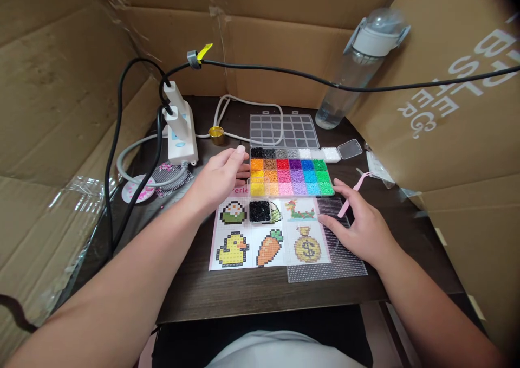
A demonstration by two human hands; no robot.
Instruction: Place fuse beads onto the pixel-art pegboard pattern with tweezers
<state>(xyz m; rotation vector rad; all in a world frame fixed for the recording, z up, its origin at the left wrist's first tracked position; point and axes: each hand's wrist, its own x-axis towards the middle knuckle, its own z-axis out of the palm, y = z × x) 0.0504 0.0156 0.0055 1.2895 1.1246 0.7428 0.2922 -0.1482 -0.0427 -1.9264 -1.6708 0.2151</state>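
Note:
A clear compartment box of coloured fuse beads (288,176) lies open in front of me. My left hand (223,175) is beside its left edge, thumb and fingers apart; whether the fingertips touch the box I cannot tell. My right hand (363,224) has pink tweezers (348,204) between its fingers. Its index finger reaches the box's front right corner, and the thumb stretches over a clear pegboard (325,273). Partly covering that board is a sheet of pixel patterns (249,257) with a duck, a carrot and a money bag. A small container of black beads (260,212) stands on the sheet.
The box's lid (284,131) extends behind it, beside a water bottle (353,70). A small white-bead container (331,154) is at its right. Left are a power strip (182,140), a gold cup (216,135) and a dish with pink beads (138,190). A black cable (276,72) hangs across; cardboard walls surround the table.

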